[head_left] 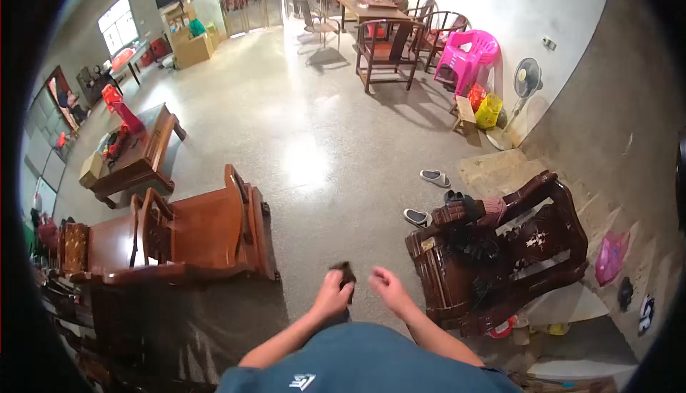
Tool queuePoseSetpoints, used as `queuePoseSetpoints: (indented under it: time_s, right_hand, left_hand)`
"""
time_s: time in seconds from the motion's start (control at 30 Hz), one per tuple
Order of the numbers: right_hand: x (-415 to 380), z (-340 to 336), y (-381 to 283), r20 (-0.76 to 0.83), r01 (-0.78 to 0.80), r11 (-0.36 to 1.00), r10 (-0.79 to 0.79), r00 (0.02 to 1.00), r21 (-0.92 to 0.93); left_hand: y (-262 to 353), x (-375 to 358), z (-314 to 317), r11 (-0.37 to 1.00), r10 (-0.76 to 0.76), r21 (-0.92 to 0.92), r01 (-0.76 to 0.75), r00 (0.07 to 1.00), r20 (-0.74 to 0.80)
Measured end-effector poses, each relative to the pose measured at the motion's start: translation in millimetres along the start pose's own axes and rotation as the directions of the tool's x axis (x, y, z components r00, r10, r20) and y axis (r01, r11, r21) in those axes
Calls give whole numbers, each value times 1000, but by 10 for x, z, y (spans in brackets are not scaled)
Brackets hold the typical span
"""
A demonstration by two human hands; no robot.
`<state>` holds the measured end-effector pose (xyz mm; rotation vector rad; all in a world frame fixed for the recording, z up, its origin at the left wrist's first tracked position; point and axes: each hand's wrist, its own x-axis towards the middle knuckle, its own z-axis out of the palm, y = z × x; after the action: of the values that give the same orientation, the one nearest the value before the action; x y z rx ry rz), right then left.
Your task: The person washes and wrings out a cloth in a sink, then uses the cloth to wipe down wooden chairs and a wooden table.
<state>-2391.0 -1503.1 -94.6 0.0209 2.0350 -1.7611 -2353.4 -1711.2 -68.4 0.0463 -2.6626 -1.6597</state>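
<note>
My left hand [334,294] is closed around a small dark item [346,271], whose top sticks out above the fingers; its exact kind is too small to tell. Just to the right, my right hand [388,286] is held apart from it, fingers partly curled, with nothing visible in it. Both hands are low in the head view, in front of my dark teal shirt [364,361]. A carved dark wooden chair [529,250] with dark cloth items on it stands to the right of my right hand.
A wooden bench [200,229] is on the left, with a low table [146,150] beyond it. Shoes [434,178] lie on the floor ahead right. Farther off are a dark armchair [389,53], pink plastic chairs [468,53] and a fan [527,78].
</note>
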Motion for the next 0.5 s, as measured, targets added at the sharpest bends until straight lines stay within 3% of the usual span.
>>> queuePoseSetpoints:
  time_s: [0.03, 0.07, 0.13, 0.17, 0.23, 0.27, 0.37, 0.4, 0.43, 0.47, 0.5]
  right_hand:
    - [219, -59, -197, -45, -124, 977, 134, 990, 173]
    - [466, -92, -571, -70, -213, 909, 254, 965, 357]
    - [980, -231, -947, 80, -299, 670, 337, 938, 680]
    - [1425, -444, -560, 338, -317, 446, 34, 940, 837]
    - [1899, -573, -991, 214, -190, 411, -13, 977, 892]
    - [2107, -640, -1282, 160, -128, 390, -51, 986, 912]
    - [2872, -998, -1549, 168, -142, 239, -92, 982, 961]
    - [3146, -1133, -1633, 187, -161, 177, -139, 973, 971]
    - [3438, -1268, -1691, 197, -175, 137, -168, 966, 975]
    - [3775, -1386, -1732, 212, -194, 110, -188, 959, 975]
    - [4109, -1500, -1815, 233, -219, 92, -205, 951, 971]
  left_hand:
    - [158, 381, -69, 974, 173, 146, -172, 985, 3]
    - [474, 728, -160, 978, 166, 119, -173, 984, 69]
    - [864, 1474, -269, 959, 189, 124, -256, 899, 395]
    - [1073, 1826, -294, 928, 208, 151, -340, 811, 546]
    - [1373, 2447, -278, 863, 110, 283, -418, 703, 702]
    - [1514, 2739, -305, 795, 136, 327, -510, 676, 724]
    - [2019, 3760, -474, 685, 164, 284, -671, 522, 837]
    - [2141, 4085, -483, 768, 219, 204, -607, 548, 807]
    - [2109, 4456, -467, 895, 278, -57, -443, 452, 847]
    - [2076, 4861, -488, 928, 363, -299, -221, 368, 856]
    - [2071, 5273, -491, 868, 461, -495, 37, 305, 833]
